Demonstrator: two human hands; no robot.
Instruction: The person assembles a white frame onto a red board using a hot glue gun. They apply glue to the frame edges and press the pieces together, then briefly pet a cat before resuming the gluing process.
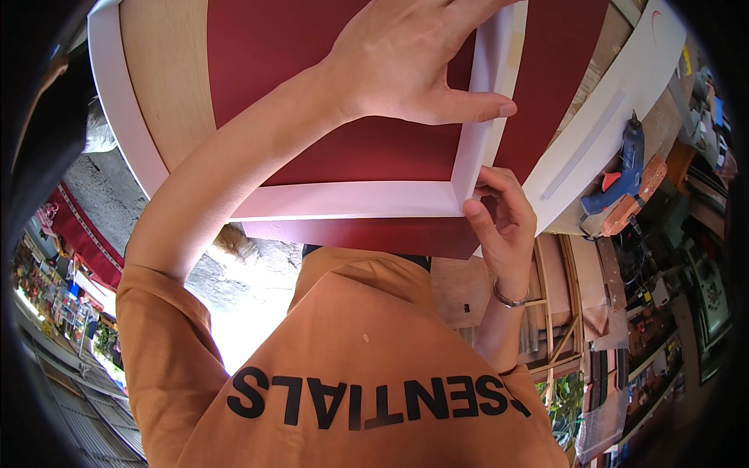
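Observation:
A white frame of raised strips stands against a dark red panel, with one corner close to my body. My left hand reaches across the panel to the frame's right-hand strip. Its thumb is stretched out onto that strip, apart from the fingers, whose tips run past the upper edge of the view. My right hand is closed at the frame's near right corner, thumb and fingers pinching the strip's edge. Part of its fingers is hidden behind the corner. Below this corner a dark red side face shows.
To the right lies a white sheet with a narrow pale strip on it. A blue glue gun rests beside it, next to an orange object. Pale wood and another white strip border the left. Wooden slats stand lower right.

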